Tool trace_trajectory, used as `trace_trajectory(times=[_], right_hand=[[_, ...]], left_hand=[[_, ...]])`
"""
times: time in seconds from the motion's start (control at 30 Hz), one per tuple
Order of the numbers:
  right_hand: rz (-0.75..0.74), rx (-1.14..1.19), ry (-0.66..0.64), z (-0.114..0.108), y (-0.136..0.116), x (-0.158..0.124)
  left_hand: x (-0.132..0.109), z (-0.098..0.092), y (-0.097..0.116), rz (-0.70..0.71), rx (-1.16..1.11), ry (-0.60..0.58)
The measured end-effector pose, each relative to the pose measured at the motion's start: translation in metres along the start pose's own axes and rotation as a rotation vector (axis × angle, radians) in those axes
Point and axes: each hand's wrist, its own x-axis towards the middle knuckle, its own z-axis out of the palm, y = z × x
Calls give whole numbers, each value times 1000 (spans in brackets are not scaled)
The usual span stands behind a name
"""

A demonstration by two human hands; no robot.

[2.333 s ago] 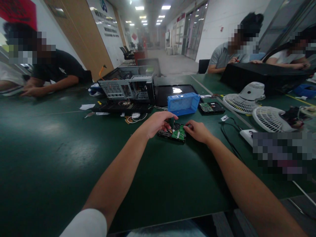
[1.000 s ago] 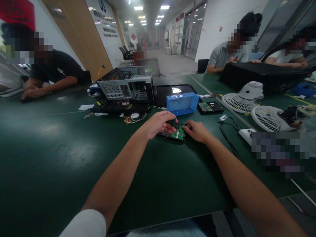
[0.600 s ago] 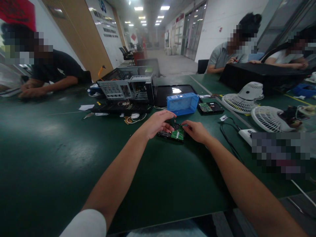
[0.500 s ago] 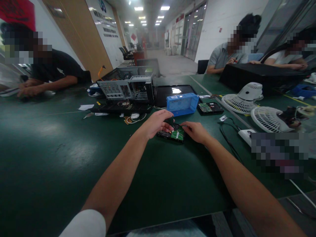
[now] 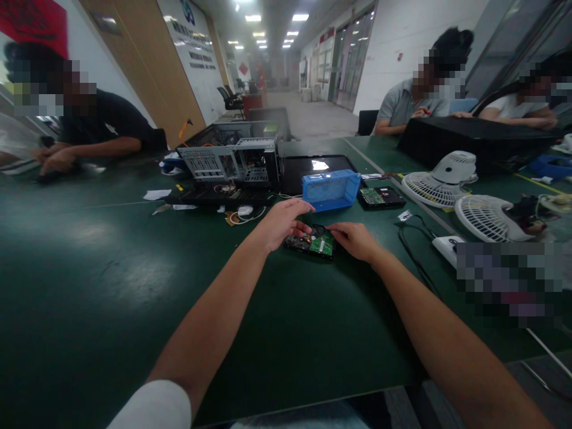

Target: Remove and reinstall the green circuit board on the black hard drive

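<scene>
Two hard drives, each with a green circuit board facing up, lie on the one green bench. The nearer hard drive (image 5: 322,244) sits flat on the bench (image 5: 313,333) between the person's two hands; the farther hard drive (image 5: 382,197) lies beyond it to the right, beside the single blue bin (image 5: 330,190).

The left hand (image 5: 285,225) arches over the left part of the nearer drive, fingers curved and thumb below; the space between them is dark, and I cannot tell whether anything is held there. The right hand (image 5: 354,239) has its thumb and fingertips drawn together at the drive's far right corner; whether they pinch the edge cannot be made out.

Behind the bin is one dark flat panel (image 5: 295,170), and to its left stands one opened computer case (image 5: 227,161). On the right are two white fans, the farther fan (image 5: 435,185) and the nearer fan (image 5: 485,217), with one white power strip (image 5: 447,245) near them. Farther back lies one large black box (image 5: 473,140). Three other people are clearly visible, one person (image 5: 107,119) on the left and two on the right.
</scene>
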Motion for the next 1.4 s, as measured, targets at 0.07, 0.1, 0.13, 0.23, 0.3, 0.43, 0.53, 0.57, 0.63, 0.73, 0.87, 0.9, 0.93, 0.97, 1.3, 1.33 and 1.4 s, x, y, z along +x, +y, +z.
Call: trace_trajectory(times=[0.07, 0.1, 0.13, 0.23, 0.3, 0.43, 0.53, 0.57, 0.63, 0.73, 0.87, 0.9, 0.93, 0.97, 1.3, 1.33, 1.4], right_hand=[[6, 2, 0, 0, 0, 0], [8, 4, 1, 0, 0, 0], [6, 6, 3, 0, 0, 0], [-3, 8, 4, 0, 0, 0], [-2, 5, -1, 0, 0, 0], [-1, -4, -6, 0, -1, 0], [-2, -9, -2, 0, -1, -1], [1, -10, -3, 0, -2, -1], [6, -11, -6, -1, -2, -1], [3, -15, -7, -1, -3, -1], [-9, -19, 0, -1, -3, -1], [-13, -16, 4, -1, -2, -1], [-17, -12, 8, 0, -2, -1], [-20, -8, 12, 0, -1, -1], [-38, 40, 38, 4, 5, -1], [-37, 40, 37, 4, 5, -1], [-29, 32, 35, 3, 4, -1]], left_hand=[[0, 0, -1, -2, -2, -7], [0, 0, -1, -3, -6, -5], [1, 0, -2, -3, -11, 1], [1, 1, -3, -2, -31, 26], [2, 1, -3, -2, -40, 28], [2, 2, -4, -11, -41, 4], [1, 2, -4, -13, -50, -28], [1, 2, -4, -16, -56, -33], [1, 2, -3, -32, -71, -34], [1, 2, -3, -57, -95, -47], [0, 2, -2, -59, -103, -53], [0, 2, -1, -56, -101, -61], [0, 2, -1, -54, -97, -73], [-1, 2, -1, -54, -91, -87], [-1, -1, -2, -66, -56, -112], [-1, -1, -2, -66, -54, -108], [-1, -1, -1, -62, -51, -99]])
